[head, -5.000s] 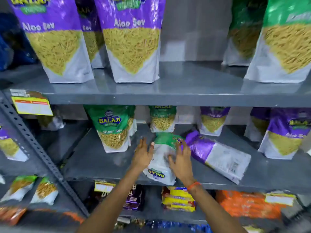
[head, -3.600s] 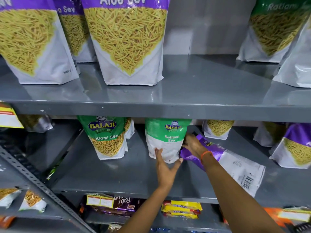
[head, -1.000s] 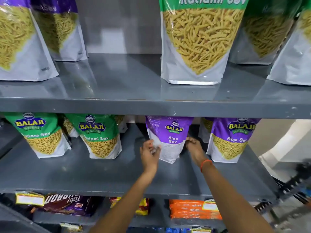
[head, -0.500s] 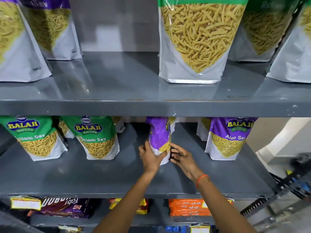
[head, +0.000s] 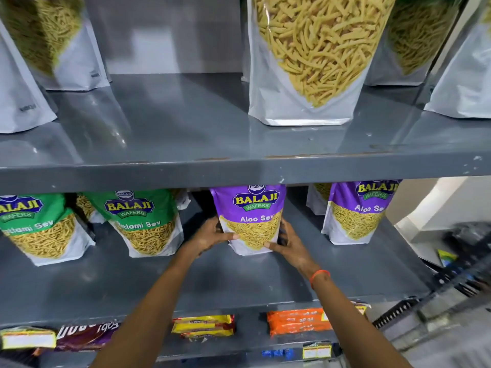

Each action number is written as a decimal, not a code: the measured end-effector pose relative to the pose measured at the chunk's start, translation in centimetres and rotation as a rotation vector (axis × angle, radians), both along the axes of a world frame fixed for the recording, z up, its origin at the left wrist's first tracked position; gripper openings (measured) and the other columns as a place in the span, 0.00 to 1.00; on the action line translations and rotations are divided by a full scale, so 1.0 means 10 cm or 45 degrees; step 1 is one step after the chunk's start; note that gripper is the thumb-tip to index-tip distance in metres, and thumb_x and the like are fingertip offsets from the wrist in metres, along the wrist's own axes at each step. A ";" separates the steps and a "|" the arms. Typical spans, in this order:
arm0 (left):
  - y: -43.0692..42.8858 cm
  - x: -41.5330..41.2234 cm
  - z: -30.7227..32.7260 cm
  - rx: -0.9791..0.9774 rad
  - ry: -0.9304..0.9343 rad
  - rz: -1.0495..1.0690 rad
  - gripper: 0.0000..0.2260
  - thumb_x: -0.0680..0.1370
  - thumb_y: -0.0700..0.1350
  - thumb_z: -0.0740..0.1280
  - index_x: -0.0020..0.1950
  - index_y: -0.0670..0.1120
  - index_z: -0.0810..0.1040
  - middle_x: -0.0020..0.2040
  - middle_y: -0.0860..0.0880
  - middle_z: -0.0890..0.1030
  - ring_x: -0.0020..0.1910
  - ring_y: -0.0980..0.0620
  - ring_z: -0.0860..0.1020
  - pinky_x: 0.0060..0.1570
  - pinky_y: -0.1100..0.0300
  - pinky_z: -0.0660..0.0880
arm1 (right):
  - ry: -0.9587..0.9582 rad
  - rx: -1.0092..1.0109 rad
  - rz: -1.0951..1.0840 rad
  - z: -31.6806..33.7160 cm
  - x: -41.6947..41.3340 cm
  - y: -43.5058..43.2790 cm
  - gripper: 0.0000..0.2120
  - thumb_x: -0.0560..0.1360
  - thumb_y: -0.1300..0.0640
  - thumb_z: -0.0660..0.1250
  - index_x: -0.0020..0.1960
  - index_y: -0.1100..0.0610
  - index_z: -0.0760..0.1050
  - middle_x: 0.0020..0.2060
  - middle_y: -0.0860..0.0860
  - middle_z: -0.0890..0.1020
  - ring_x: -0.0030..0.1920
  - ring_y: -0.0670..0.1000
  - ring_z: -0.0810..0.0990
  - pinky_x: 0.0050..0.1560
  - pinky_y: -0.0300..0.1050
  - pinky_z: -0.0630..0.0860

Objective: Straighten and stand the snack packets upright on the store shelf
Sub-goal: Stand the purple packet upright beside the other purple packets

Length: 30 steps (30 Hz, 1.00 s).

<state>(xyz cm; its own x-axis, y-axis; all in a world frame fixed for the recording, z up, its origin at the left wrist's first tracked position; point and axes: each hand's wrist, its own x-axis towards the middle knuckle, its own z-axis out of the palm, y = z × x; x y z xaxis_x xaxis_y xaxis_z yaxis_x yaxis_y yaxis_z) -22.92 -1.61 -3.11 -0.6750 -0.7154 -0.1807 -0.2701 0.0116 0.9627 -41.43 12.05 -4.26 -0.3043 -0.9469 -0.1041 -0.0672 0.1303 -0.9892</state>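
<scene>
On middle shelf (head: 239, 282) | both hands' fingers (head: 225, 236) clasp one upright purple packet (head: 251, 219) | two green packets (head: 143, 221) left

purple-topped aloo sev packet (head: 251, 219), white lower half, yellow sev window, yellow logo lettering on dark blue badge. same purple/white scheme on second aloo sev packet (head: 357, 211) to the right. green-topped ratlami sev packet (head: 144, 221) and another green packet (head: 37, 227) at left, white bases, yellow sev. grey shelf (head: 239, 282), glossy grey upper shelf (head: 186, 128). big white pouch (head: 308, 59) with yellow sev above. orange wristband (head: 318, 276). orange packs (head: 295, 321), yellow packs (head: 203, 326), dark purple pack (head: 85, 337) below.
</scene>
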 end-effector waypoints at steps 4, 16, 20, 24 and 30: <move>0.23 -0.02 -0.03 -0.070 0.124 0.127 0.35 0.65 0.41 0.76 0.68 0.42 0.64 0.63 0.44 0.77 0.63 0.44 0.75 0.64 0.48 0.73 | 0.114 -0.065 -0.050 0.03 0.05 0.08 0.35 0.69 0.66 0.70 0.71 0.57 0.57 0.63 0.52 0.70 0.63 0.53 0.71 0.51 0.24 0.74; 1.69 -1.29 -0.22 -1.073 0.011 0.299 0.35 0.76 0.60 0.55 0.73 0.54 0.35 0.74 0.64 0.34 0.75 0.62 0.40 0.74 0.67 0.41 | 1.084 -0.406 -0.740 -0.01 -0.64 0.79 0.27 0.75 0.61 0.60 0.72 0.61 0.56 0.72 0.60 0.63 0.73 0.55 0.56 0.75 0.41 0.50; 1.69 -2.00 -0.21 -0.559 0.003 0.218 0.44 0.71 0.47 0.71 0.75 0.42 0.42 0.73 0.55 0.46 0.72 0.59 0.53 0.67 0.68 0.55 | 0.648 -0.158 -0.852 -0.13 -1.42 1.05 0.41 0.66 0.51 0.64 0.72 0.65 0.52 0.72 0.66 0.59 0.73 0.61 0.57 0.77 0.48 0.51; 1.38 -2.40 -0.26 -0.138 0.078 0.088 0.45 0.64 0.40 0.77 0.74 0.40 0.54 0.74 0.43 0.61 0.72 0.50 0.61 0.70 0.61 0.59 | 0.376 -0.058 -0.394 -0.15 -2.07 1.02 0.44 0.61 0.54 0.71 0.72 0.56 0.55 0.72 0.58 0.62 0.72 0.59 0.62 0.73 0.60 0.60; 1.52 -2.34 -0.41 -0.049 0.004 0.167 0.32 0.63 0.44 0.77 0.64 0.45 0.70 0.60 0.47 0.79 0.55 0.51 0.79 0.56 0.58 0.77 | 0.250 0.011 -0.199 -0.14 -2.20 1.17 0.30 0.60 0.55 0.72 0.59 0.49 0.66 0.62 0.58 0.75 0.64 0.57 0.73 0.67 0.60 0.69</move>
